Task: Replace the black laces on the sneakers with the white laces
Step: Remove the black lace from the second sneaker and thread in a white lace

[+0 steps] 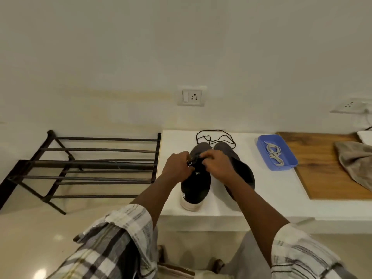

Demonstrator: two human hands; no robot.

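Note:
Two black sneakers stand side by side on a white table, heels toward me. The left sneaker has a white sole. My left hand and my right hand meet over its tongue, both pinching its black lace. My right forearm partly covers the right sneaker. A loose black lace lies curled on the table behind the toes. White laces lie bundled in a blue tray to the right.
A dark metal shoe rack stands on the floor left of the table. A wooden board with a beige cloth lies on the table's right part. A wall socket sits behind the sneakers.

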